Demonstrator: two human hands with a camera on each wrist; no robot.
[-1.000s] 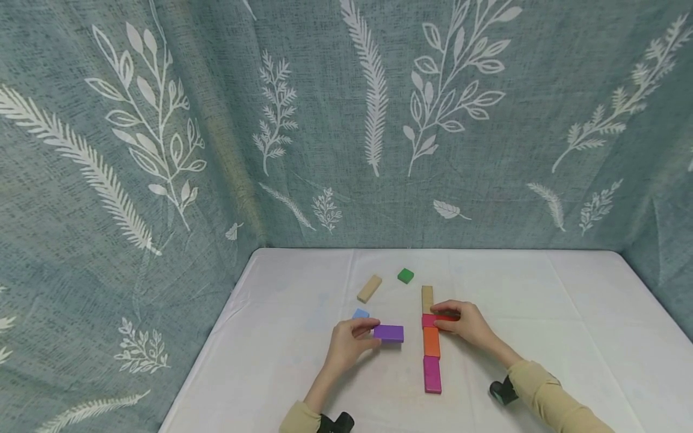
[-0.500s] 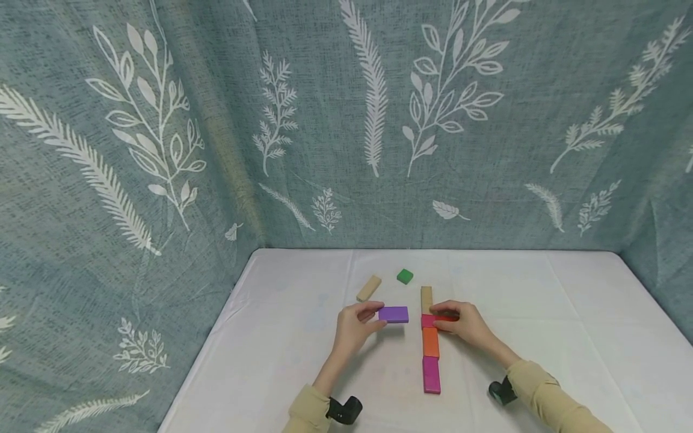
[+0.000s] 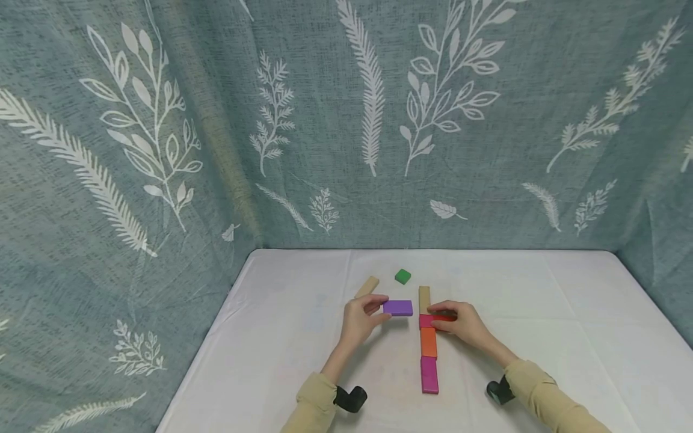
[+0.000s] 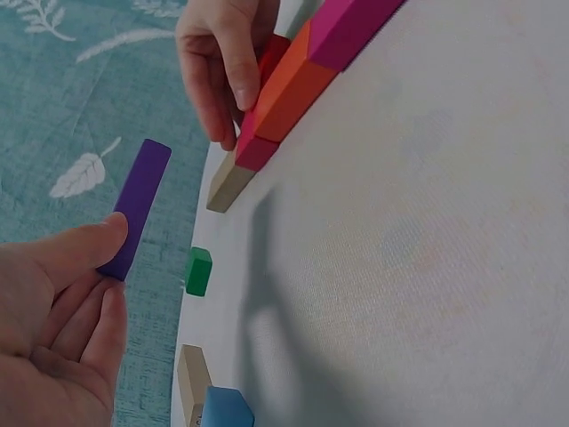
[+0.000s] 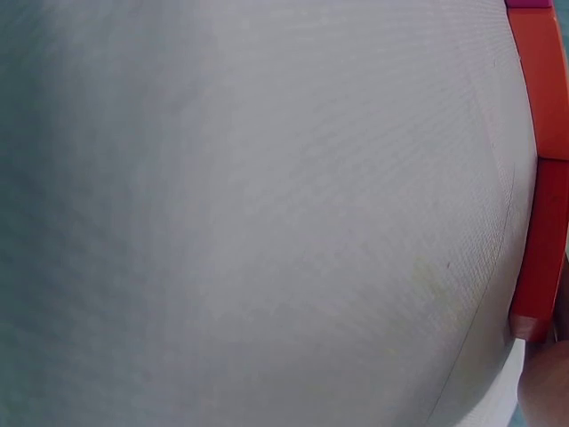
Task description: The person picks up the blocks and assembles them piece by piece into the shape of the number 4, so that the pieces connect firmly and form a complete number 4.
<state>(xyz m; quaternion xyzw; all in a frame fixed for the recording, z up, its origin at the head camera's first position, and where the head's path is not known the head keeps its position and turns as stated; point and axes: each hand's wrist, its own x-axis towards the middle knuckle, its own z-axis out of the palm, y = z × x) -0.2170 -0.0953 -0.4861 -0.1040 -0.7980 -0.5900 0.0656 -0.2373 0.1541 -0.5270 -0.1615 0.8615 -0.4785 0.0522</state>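
Note:
My left hand pinches one end of a flat purple block between thumb and fingers. A shadow in the left wrist view shows the block raised off the table. My right hand holds a red block by its sides, thumb near and fingertips far; the hand partly covers it. The red block abuts a row on its left: natural wood block farthest, then a small crimson block, an orange block and a magenta block nearest. The purple block hangs just left of this row.
On the white-covered table lie a green block and a second wood block beyond my left hand. A blue block shows only in the left wrist view. A patterned curtain stands behind the table.
My left hand has carried the purple block away from me and slightly right, towards the row. It now hides the blue block in the head view. The right hand has stayed put.

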